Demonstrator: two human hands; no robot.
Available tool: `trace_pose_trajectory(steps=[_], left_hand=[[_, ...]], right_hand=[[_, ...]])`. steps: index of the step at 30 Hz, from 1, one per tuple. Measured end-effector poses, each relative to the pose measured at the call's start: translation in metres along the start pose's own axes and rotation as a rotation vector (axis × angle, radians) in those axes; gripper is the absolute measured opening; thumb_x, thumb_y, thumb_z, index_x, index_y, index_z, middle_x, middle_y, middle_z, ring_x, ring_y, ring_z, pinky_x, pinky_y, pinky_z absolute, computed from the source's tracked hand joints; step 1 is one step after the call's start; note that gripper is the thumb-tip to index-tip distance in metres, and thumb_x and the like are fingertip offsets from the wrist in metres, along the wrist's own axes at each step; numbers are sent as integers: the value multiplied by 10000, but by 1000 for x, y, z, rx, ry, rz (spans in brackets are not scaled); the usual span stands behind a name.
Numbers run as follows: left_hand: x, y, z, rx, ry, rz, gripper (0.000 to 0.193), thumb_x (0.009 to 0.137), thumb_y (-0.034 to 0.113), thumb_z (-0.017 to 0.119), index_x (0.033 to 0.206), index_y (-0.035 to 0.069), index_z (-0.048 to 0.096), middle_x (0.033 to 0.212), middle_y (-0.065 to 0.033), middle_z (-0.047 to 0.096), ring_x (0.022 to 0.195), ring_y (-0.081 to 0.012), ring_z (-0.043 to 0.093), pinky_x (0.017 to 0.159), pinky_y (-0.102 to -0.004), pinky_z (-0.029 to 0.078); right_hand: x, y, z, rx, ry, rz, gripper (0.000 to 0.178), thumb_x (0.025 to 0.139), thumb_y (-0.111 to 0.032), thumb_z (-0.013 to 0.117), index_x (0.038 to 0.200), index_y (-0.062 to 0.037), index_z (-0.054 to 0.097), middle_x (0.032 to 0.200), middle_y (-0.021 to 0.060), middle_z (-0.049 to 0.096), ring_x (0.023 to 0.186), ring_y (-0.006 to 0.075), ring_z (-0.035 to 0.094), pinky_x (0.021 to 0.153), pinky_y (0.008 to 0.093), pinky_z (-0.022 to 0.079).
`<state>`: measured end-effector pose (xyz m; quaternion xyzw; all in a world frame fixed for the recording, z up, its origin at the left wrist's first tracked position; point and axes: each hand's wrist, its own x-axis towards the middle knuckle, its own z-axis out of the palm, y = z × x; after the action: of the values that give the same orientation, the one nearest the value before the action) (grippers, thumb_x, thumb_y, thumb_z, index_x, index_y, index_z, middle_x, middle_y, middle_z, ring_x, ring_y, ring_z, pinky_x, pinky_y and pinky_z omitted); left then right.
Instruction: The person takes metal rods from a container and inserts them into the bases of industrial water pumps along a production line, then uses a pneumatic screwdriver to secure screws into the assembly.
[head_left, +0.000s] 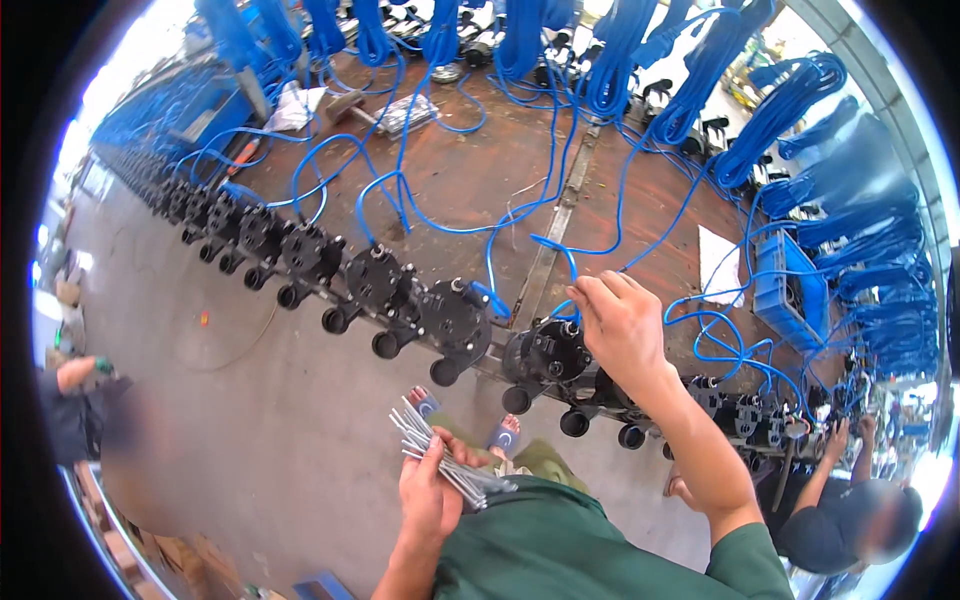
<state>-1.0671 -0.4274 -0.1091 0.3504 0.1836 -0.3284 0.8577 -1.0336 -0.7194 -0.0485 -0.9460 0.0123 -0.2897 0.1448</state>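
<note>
Low in front of my body, my left hand (430, 492) is closed around a bundle of thin silver metal rods (414, 428), which fan out at the upper end. My right hand (622, 322) is over the table edge, its fingertips pinched together just above a black round housing (556, 352). Whatever lies in that pinch is too small or hidden to make out. A blue cable (572, 262) runs down close to these fingertips. Left of this housing stands another black round housing (452, 322), with a short round outlet pointing down.
More black housings (310, 250) line the table edge on both sides. Coiled blue cables (780, 110) hang along the far side. On the brown tabletop (470, 170) lie a hammer (346, 106), a rod bundle (408, 115) and a blue crate (790, 290). Co-workers (850, 510) are at both sides.
</note>
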Motion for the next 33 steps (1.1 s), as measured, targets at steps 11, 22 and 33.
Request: trace_pose_trajectory(steps=[11,22,33], left_hand=[[-24,-20,11,-122,5,258,188,1071,224,500,1112,56,574,1063,-182,702,1044,-408,684,989,-597,531],[-17,-5,42,-170,-146,298,196,1092,229,438,1120,72,552,1174,-185,670,1200,-385,621,1152,-554,419],[37,12,6,55,-38,-168,289,1065,337,511,1174,79,581,1017,-181,698,908,-327,731,766,-471,634]], right_hand=[[8,6,32,130,-42,-197,122,871,-126,719,839,-42,636,727,117,590,694,332,622,609,440,496],[-91,-94,-32,733,-526,388,481,845,-303,810,1198,-19,651,909,133,731,803,266,719,693,380,553],[-98,-117,-15,413,-70,585,81,870,-33,734,944,-11,709,727,94,634,543,196,575,493,316,442]])
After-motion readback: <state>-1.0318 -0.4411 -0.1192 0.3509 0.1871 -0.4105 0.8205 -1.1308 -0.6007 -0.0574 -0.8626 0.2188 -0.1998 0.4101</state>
